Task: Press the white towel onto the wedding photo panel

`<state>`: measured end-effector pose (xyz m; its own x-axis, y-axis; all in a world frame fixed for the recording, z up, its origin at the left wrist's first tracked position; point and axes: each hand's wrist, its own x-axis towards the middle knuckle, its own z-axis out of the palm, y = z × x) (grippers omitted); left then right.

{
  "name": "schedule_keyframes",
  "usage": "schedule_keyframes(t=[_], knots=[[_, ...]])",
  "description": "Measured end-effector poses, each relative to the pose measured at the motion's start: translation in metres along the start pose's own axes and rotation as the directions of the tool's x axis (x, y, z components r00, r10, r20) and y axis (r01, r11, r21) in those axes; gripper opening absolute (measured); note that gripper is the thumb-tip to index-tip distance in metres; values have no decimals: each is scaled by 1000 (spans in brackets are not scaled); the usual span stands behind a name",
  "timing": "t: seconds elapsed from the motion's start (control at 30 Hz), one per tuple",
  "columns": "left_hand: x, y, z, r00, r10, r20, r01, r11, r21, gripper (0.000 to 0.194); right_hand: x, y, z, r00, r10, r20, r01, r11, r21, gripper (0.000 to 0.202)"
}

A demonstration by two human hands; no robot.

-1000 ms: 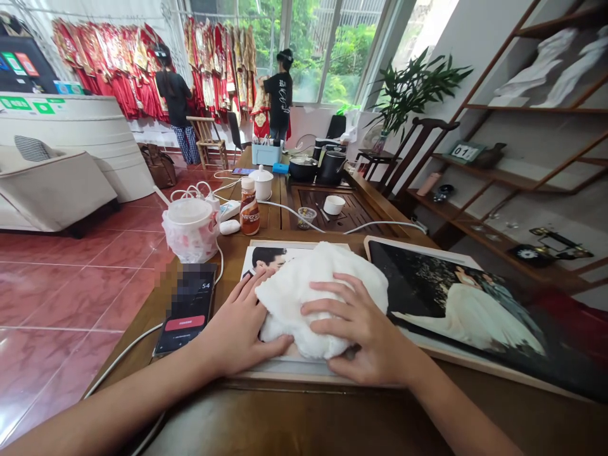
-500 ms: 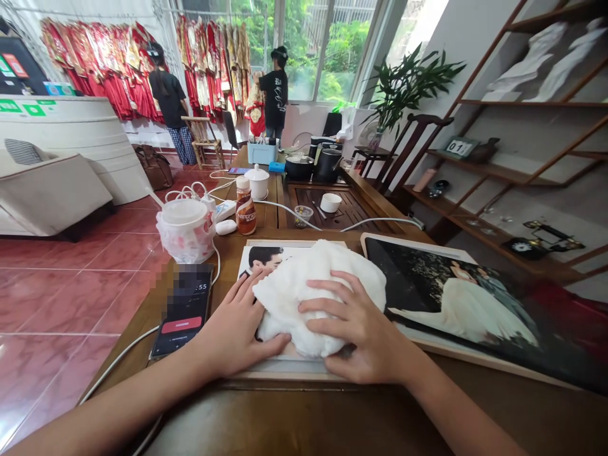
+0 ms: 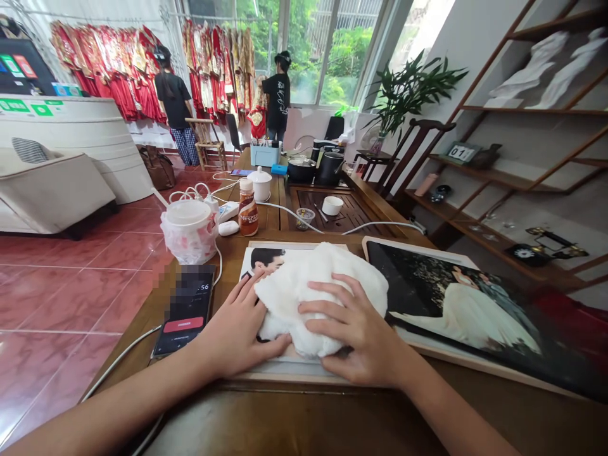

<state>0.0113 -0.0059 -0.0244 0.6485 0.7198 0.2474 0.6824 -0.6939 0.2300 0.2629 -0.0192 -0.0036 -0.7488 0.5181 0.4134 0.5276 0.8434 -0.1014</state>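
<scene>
A bunched white fluffy cloth [image 3: 289, 310] lies on a framed photo print [image 3: 259, 258] flat on the wooden table; a dark-haired head shows at the print's upper left, the rest mostly covered. My right hand [image 3: 354, 329] grips the cloth from the right, fingers spread over its top and thumb low at its near edge. On the left side, my left hand [image 3: 244, 329] rests flat on the print with fingers stretched out, its fingertips and thumb against the cloth. To the right lies a second framed photo [image 3: 403, 278], showing a person in a white gown.
Left of the print are a phone [image 3: 185, 310] with a cable, a plastic-wrapped tub [image 3: 190, 234] and a brown bottle [image 3: 247, 209]. Beyond sit a lidded white cup [image 3: 259, 185], a white bowl [image 3: 332, 205] and a black kettle [image 3: 330, 168]. Two people [image 3: 175, 104] stand near hanging red garments.
The view has shifted slightly, so the surroundings sit a little further right. Both hands and the cloth hold nearly the same place on the print.
</scene>
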Motion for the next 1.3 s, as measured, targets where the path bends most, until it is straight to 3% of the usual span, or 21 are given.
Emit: schedule_keyframes(t=[0.1,0.27,0.5,0.6,0.8,1.03,1.3], knots=[[0,0,0,1000,-5,2,5,1000,3,73,-1,6,-1,1000,10,-2,-10,1000,-5,26],[0,-1,5,1000,-20,-1,20,1000,11,81,-6,20,-5,992,128,-18,-129,989,-73,22],[2,1,1,1000,-14,9,14,1000,6,75,-1,3,1,999,53,1,-52,998,-44,27],[2,1,1,1000,-15,4,15,1000,1,74,-2,10,0,999,45,13,-44,998,-54,25],[-1,-1,5,1000,-10,-11,10,1000,-9,85,-8,25,-3,989,142,-34,-145,981,-130,19],[2,2,0,1000,-18,6,18,1000,9,73,-2,8,1,1000,28,6,-27,997,-71,25],[-1,-2,5,1000,-8,-16,8,1000,-5,85,-6,22,-3,990,139,-27,-142,980,-143,17]])
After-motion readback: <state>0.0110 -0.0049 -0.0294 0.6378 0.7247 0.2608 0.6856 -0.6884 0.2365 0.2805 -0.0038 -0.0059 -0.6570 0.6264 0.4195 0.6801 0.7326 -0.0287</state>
